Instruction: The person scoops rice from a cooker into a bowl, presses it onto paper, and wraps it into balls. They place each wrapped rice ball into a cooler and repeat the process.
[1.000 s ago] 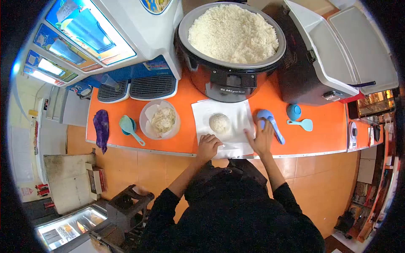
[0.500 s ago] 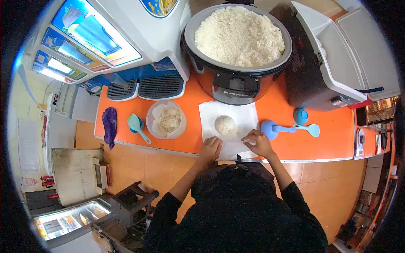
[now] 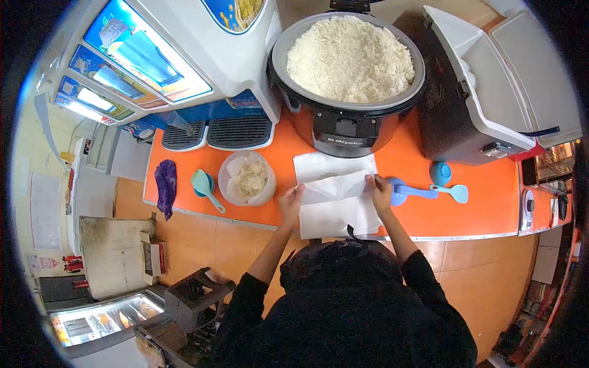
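Observation:
A sheet of white wrapping paper (image 3: 336, 187) lies in front of me, its near part folded up and over. My left hand (image 3: 290, 205) pinches the fold at its left end. At the right end, my right hand (image 3: 380, 192) grips the same fold between thumb and fingers. The mound of rice is hidden beneath the folded paper. Just right of my right hand rests a blue scoop (image 3: 400, 191). To the left of my left hand stands a white tub (image 3: 226, 195) holding some rice.
An open rice cooker (image 3: 346, 145) full of rice stands behind the paper, with a drink dispenser (image 3: 239, 61) to its left and an open cooler box (image 3: 451, 116) to its right. A teal paddle (image 3: 455, 193), blue cup (image 3: 440, 173), green paddle (image 3: 202, 184) and purple cloth (image 3: 165, 190) lie on the orange counter.
Both hands have moved up and apart, lifting the paper's near edge and folding it away from me over the rice mound, which no longer shows.

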Demonstrator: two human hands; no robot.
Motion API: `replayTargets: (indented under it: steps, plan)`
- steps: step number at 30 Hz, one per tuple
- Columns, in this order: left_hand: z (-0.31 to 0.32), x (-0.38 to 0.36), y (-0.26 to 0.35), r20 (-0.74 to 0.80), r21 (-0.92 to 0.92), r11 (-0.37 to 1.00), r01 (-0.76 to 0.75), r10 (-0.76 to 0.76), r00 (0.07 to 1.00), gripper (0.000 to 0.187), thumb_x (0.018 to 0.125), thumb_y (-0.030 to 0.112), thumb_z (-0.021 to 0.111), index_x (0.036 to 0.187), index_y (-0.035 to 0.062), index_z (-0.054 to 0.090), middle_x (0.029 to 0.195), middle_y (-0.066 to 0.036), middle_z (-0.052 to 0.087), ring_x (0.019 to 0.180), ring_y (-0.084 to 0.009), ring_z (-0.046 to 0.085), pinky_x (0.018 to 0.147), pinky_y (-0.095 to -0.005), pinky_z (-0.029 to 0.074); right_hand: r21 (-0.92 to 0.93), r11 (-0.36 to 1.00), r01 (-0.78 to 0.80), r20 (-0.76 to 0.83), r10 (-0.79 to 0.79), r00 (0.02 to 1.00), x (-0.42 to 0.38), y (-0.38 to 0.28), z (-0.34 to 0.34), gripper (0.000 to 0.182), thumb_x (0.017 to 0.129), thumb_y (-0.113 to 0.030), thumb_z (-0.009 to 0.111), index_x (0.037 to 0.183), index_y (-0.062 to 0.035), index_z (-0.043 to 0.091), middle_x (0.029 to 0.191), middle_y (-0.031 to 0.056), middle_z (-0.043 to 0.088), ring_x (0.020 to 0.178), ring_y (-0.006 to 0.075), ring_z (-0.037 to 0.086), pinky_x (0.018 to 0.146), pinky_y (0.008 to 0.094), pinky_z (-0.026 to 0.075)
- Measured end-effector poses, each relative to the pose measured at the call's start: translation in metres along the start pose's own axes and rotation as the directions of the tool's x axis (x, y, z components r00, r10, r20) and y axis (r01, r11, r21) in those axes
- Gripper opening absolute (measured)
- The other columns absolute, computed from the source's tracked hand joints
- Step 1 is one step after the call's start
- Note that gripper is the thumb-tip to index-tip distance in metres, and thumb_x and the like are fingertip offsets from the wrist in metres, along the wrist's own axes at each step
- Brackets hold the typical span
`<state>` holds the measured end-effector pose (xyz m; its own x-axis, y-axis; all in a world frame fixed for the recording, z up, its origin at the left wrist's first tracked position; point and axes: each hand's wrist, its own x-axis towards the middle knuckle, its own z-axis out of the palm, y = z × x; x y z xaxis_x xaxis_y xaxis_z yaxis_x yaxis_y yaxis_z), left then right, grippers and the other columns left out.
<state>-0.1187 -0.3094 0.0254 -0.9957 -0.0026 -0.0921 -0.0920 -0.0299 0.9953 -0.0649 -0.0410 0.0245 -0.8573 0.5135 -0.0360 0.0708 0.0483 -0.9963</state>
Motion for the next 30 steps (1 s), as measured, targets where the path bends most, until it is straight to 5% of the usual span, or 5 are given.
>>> replayTargets:
  steps: [7, 10, 17, 25, 30]
  plan:
    - [-0.008, 0.012, -0.059, -0.061, 0.422, 0.906, 0.039, -0.015, 0.998, 0.044, 0.093, 0.033, 0.063, 0.068, -0.0028, 0.063, 0.059, -0.005, 0.061, 0.059, -0.0068, 0.055, 0.055, -0.0263, 0.045, -0.543, 0.839, -0.009, -0.109, -0.060, 0.992, -0.002, 0.012, 0.020, 0.011, 0.087, -0.009, 0.061, 0.095, -0.0023, 0.057, 0.068, 0.0135, 0.056, 0.060, 0.0279, 0.052, 0.060, 0.0410, 0.042]
    - [-0.023, -0.009, -0.008, -0.088, 0.305, 0.938, 0.167, -0.146, 0.985, 0.050, 0.097, 0.038, 0.056, 0.067, -0.0012, 0.063, 0.058, -0.002, 0.059, 0.048, -0.0109, 0.056, 0.046, -0.0282, 0.047, -0.860, 0.479, 0.176, 0.038, -0.283, 0.958, -0.020, -0.029, 0.026, 0.046, 0.084, -0.007, 0.058, 0.129, -0.0073, 0.048, 0.133, 0.0228, 0.044, 0.115, 0.0365, 0.049, 0.089, 0.0463, 0.040]
    - [-0.038, -0.006, 0.000, 0.318, 0.139, 0.561, 0.816, -0.806, 0.500, 0.038, 0.091, 0.031, 0.061, 0.080, -0.0045, 0.069, 0.072, -0.011, 0.066, 0.064, -0.0154, 0.065, 0.054, -0.0279, 0.050, -0.473, 0.452, 0.756, 0.735, -0.270, 0.622, -0.046, -0.040, 0.046, 0.062, 0.087, -0.009, 0.051, 0.146, -0.0072, 0.033, 0.152, 0.0111, 0.034, 0.142, 0.0267, 0.031, 0.114, 0.0440, 0.028]
    - [0.003, 0.089, -0.029, 0.181, 0.265, 0.886, 0.380, -0.433, 0.883, 0.016, 0.074, 0.007, 0.067, 0.087, -0.0021, 0.070, 0.076, -0.002, 0.067, 0.068, -0.0136, 0.062, 0.062, -0.0276, 0.049, -0.430, 0.474, 0.768, 0.753, -0.281, 0.595, -0.043, -0.037, 0.044, 0.070, 0.084, -0.006, 0.052, 0.150, -0.0107, 0.028, 0.153, 0.0110, 0.033, 0.142, 0.0276, 0.030, 0.116, 0.0430, 0.026]
    - [0.010, 0.084, 0.018, 0.610, 0.361, 0.918, -0.162, -0.101, 0.786, 0.024, 0.072, 0.007, 0.072, 0.094, -0.0014, 0.071, 0.092, -0.009, 0.072, 0.083, -0.0178, 0.066, 0.071, -0.0290, 0.051, -0.432, 0.482, 0.762, 0.748, -0.279, 0.602, -0.040, -0.041, 0.041, 0.068, 0.083, -0.005, 0.053, 0.147, -0.0095, 0.033, 0.151, 0.0121, 0.036, 0.140, 0.0285, 0.033, 0.115, 0.0420, 0.029]
